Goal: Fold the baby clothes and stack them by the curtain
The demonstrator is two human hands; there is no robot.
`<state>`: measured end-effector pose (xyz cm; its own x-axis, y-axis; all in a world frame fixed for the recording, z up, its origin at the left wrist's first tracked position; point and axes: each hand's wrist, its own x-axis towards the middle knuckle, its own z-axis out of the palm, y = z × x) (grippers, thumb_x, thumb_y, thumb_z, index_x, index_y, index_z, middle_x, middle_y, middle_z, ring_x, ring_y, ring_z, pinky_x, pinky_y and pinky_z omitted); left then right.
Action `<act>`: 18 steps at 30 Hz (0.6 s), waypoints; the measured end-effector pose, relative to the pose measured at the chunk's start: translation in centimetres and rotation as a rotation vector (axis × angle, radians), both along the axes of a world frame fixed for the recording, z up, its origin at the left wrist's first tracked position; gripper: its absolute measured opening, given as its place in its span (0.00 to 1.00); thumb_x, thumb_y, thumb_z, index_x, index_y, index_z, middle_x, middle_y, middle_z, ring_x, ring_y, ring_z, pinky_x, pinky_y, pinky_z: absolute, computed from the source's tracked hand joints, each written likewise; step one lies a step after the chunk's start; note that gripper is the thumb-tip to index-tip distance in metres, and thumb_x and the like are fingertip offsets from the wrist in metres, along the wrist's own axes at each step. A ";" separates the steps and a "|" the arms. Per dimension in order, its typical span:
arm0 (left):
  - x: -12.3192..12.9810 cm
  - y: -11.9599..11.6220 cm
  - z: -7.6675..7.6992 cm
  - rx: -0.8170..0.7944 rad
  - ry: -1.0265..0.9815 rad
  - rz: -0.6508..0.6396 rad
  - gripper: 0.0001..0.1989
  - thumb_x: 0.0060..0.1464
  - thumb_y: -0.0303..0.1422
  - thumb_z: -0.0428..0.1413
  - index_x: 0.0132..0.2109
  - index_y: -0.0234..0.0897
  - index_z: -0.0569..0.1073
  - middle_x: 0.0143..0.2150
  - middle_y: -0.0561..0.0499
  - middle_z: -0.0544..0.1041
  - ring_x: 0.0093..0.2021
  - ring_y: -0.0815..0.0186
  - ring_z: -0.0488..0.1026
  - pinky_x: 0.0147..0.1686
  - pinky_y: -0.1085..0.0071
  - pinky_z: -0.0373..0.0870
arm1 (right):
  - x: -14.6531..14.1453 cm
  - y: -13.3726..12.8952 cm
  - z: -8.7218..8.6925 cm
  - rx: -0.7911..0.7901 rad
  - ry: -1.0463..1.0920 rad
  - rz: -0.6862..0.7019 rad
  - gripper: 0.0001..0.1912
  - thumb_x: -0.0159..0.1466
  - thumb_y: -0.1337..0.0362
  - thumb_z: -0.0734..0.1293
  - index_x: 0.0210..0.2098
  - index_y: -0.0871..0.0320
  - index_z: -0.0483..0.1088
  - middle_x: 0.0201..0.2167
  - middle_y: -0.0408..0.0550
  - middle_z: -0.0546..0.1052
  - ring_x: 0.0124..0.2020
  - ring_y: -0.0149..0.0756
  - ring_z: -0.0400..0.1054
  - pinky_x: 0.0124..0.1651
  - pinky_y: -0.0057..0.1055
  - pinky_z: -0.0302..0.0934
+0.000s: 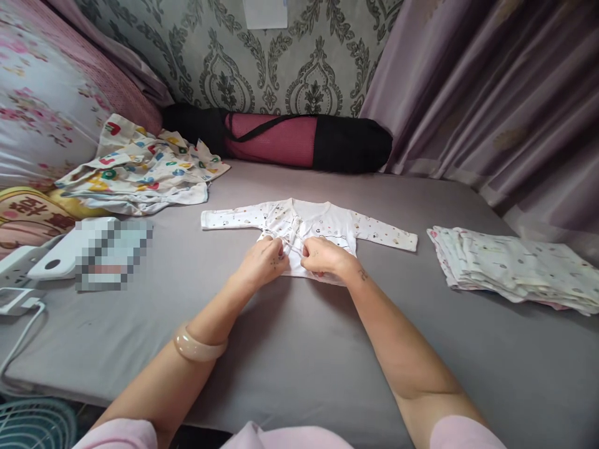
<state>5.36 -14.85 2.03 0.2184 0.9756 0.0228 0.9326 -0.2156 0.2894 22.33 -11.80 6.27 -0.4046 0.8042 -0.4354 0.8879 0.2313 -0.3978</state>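
Room between right forearm (402,343) and cloth stack (515,265); bag (281,138) (long) bars rear.

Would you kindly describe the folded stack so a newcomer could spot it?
On the gray sheet, go right, near the purple curtain. There lies the stack: pale printed cloth in layers, unlike the spread shirt and the crumpled cloth.

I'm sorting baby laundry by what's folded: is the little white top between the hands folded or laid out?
Laid out: the baby top lies flat, both sleeves stretched to the sides.

Pink sleeves (and pale bangle)
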 end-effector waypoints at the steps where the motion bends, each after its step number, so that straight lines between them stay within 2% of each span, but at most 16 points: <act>1: 0.0 0.1 -0.1 -0.002 -0.002 0.010 0.04 0.54 0.30 0.51 0.34 0.38 0.71 0.34 0.46 0.74 0.36 0.59 0.71 0.36 0.67 0.65 | 0.3 0.2 0.0 -0.003 0.010 0.001 0.08 0.50 0.72 0.64 0.29 0.56 0.72 0.17 0.45 0.74 0.22 0.37 0.70 0.24 0.28 0.56; 5: -0.1 0.4 0.2 -0.028 -0.061 0.073 0.06 0.53 0.31 0.52 0.31 0.38 0.72 0.34 0.46 0.76 0.35 0.61 0.71 0.34 0.68 0.63 | 2.1 1.2 0.2 -0.022 0.174 -0.122 0.03 0.52 0.69 0.65 0.28 0.56 0.68 0.20 0.41 0.72 0.21 0.33 0.68 0.23 0.25 0.56; 9: 0.1 0.3 1.5 -0.072 -0.191 0.127 0.07 0.51 0.33 0.51 0.28 0.39 0.71 0.29 0.49 0.76 0.30 0.63 0.70 0.30 0.69 0.60 | 3.7 2.0 0.9 -0.010 0.456 -0.291 0.03 0.55 0.68 0.65 0.30 0.57 0.68 0.22 0.40 0.70 0.22 0.30 0.66 0.23 0.23 0.57; 12: 0.7 0.0 2.4 -0.049 -0.358 0.164 0.07 0.50 0.34 0.51 0.28 0.39 0.72 0.26 0.51 0.76 0.28 0.65 0.69 0.28 0.70 0.59 | 4.0 2.0 1.7 0.020 0.539 -0.391 0.03 0.57 0.69 0.65 0.32 0.57 0.69 0.21 0.39 0.68 0.21 0.28 0.62 0.22 0.23 0.55; 15: 1.6 -0.2 2.5 -0.136 -0.588 0.174 0.08 0.50 0.35 0.51 0.30 0.38 0.72 0.24 0.53 0.75 0.24 0.68 0.68 0.25 0.72 0.61 | 3.8 1.6 2.4 0.035 0.586 -0.417 0.04 0.60 0.68 0.64 0.36 0.58 0.70 0.20 0.38 0.67 0.19 0.27 0.60 0.21 0.23 0.54; 18: 2.8 0.0 1.7 -0.275 -0.772 0.160 0.09 0.52 0.37 0.52 0.32 0.37 0.72 0.22 0.54 0.73 0.21 0.69 0.67 0.23 0.74 0.62 | 3.4 1.2 2.9 0.035 0.617 -0.389 0.05 0.63 0.66 0.63 0.38 0.57 0.70 0.21 0.38 0.68 0.18 0.26 0.60 0.20 0.23 0.55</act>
<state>8.17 -14.86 3.77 0.0970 0.9862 -0.1342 0.4636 0.0746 0.8829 25.72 -10.59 9.15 -0.2500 0.9490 -0.1921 0.5251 -0.0338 -0.8504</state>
